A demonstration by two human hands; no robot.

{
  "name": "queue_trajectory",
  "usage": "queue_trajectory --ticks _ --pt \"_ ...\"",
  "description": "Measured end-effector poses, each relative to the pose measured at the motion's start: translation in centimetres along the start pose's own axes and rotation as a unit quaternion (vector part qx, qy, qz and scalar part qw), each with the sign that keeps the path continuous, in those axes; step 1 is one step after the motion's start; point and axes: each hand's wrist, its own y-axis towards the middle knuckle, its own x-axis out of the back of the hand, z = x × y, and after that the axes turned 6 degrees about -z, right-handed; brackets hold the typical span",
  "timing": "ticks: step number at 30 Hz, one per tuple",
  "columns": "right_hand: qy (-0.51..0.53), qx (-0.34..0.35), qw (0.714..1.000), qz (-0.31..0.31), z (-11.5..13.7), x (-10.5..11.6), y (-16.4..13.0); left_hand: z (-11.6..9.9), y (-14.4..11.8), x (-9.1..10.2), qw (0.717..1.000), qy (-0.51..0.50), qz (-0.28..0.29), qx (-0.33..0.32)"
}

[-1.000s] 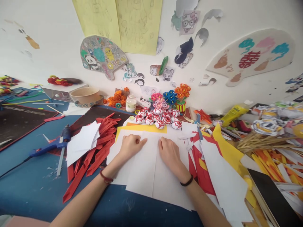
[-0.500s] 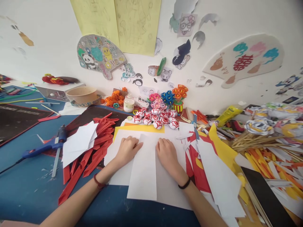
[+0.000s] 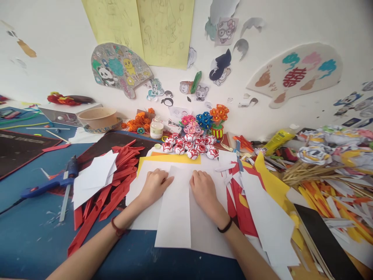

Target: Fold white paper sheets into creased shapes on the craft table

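Note:
A long white sheet of paper [image 3: 175, 210], seemingly folded, lies over wider white paper [image 3: 145, 217] on the blue table. My left hand [image 3: 154, 186] is closed at its left edge, the thumb lying along the paper. On the opposite edge my right hand [image 3: 203, 188] is also closed, fingers curled down onto the paper. The undersides of both hands' fingers are hidden. Just beyond the hands, a yellow sheet [image 3: 175, 158] pokes out, with red-and-white paper flowers [image 3: 192, 147] behind it.
To the left are red folded paper strips [image 3: 116, 190], white paper pieces [image 3: 94, 177] and a blue glue gun [image 3: 55, 182]. White paper offcuts [image 3: 271, 217], a black flat object [image 3: 323, 237] and a yellow bottle [image 3: 276, 142] lie right. Behind stand a bowl [image 3: 97, 118] and a jar [image 3: 156, 130].
The whole view has shifted slightly, so everything appears a little further left. Both hands stay closed at the paper's edges, with no clear movement of the sheet.

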Motion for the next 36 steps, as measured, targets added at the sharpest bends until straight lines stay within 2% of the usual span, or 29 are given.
queue_trajectory --ticks 6,13,20,28,36 --pt "0.011 0.002 1.000 -0.019 0.0 0.2 0.0 0.1 0.0 0.0 1.000 -0.012 -0.016 0.012" --pt "0.014 -0.037 0.997 -0.069 -0.1 0.8 -0.8 0.1 -0.1 -0.1 1.000 -0.016 -0.018 0.012" --pt "0.015 -0.057 0.998 0.038 0.4 1.1 -1.3 -0.1 -0.3 0.0 1.000 0.005 -0.011 0.010" --pt "-0.007 -0.045 0.998 0.051 0.4 1.1 -1.1 0.1 -0.2 0.5 1.000 -0.006 0.016 -0.020" --pt "-0.005 -0.039 0.998 0.055 0.4 1.1 -1.1 0.3 -0.4 0.4 1.000 -0.013 0.017 -0.018"
